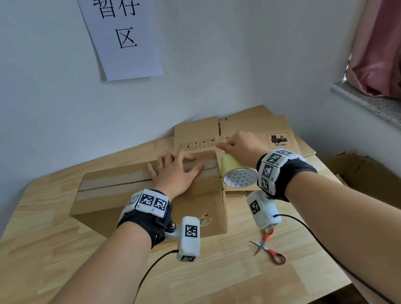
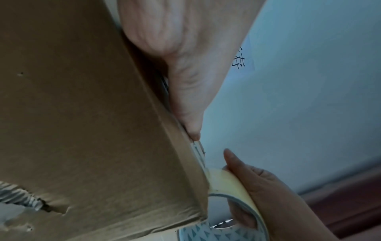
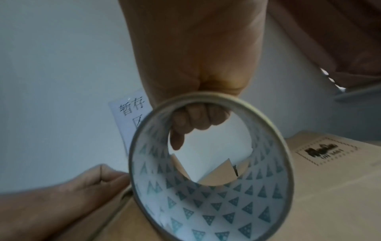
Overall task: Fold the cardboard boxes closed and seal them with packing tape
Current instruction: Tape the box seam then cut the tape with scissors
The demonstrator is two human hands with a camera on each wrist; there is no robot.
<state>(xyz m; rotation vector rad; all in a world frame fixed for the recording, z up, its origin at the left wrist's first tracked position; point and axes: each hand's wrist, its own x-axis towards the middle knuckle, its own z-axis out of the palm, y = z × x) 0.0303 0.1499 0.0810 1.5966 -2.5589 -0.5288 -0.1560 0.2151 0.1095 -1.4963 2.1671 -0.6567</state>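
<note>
A closed cardboard box [image 1: 125, 197] lies on the wooden table [image 1: 59, 278], with a tape strip along its top seam. My left hand [image 1: 176, 171] lies flat on the top near the right end, fingers spread, thumb [image 2: 189, 120] pressing the edge. My right hand [image 1: 241, 147] grips a roll of packing tape [image 1: 239, 175] just past the box's right end, fingers curled through the core [image 3: 198, 120]. The roll [image 2: 233, 192] touches the box's right corner [image 2: 198, 187]. Its inner core [image 3: 216, 203] has a triangle pattern.
Flattened cardboard boxes [image 1: 266, 130] lie stacked behind and right of the box. Red-handled scissors [image 1: 269, 248] rest on the table near the front right. More cardboard [image 1: 370, 178] leans beside the table at right. A paper sign [image 1: 122, 31] hangs on the wall.
</note>
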